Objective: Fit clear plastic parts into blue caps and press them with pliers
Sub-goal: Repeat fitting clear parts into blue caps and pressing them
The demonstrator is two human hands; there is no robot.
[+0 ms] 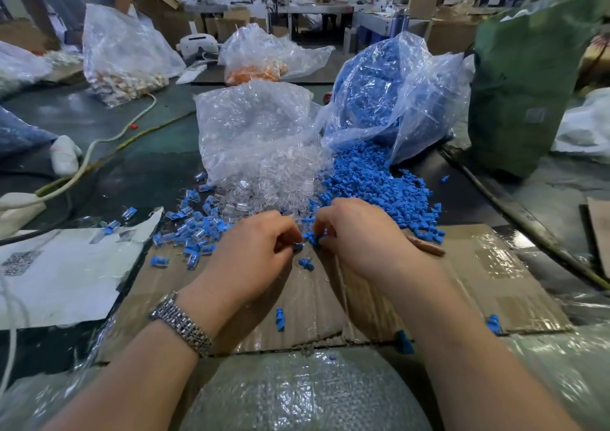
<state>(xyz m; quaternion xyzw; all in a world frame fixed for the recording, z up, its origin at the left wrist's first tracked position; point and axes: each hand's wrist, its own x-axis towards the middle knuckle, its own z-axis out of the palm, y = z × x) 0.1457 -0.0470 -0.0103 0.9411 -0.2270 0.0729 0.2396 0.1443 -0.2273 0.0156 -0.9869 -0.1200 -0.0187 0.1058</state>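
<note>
My left hand and my right hand meet over a flattened cardboard sheet. The right hand's fingers pinch a blue cap. The left hand's fingertips are curled toward that cap and pinch something small; whether it is a clear part is too small to tell. Behind the hands, a heap of clear plastic parts spills from a transparent bag. A heap of blue caps spills from a second bag at the right. Fitted blue-and-clear pieces lie at the left. A reddish plier handle pokes out beside my right hand.
Loose blue caps lie scattered on the cardboard. White torn paper lies at the left, a green sack stands at the right. Cables cross the floor. Bubble wrap covers my lap. Another person stands at the far left.
</note>
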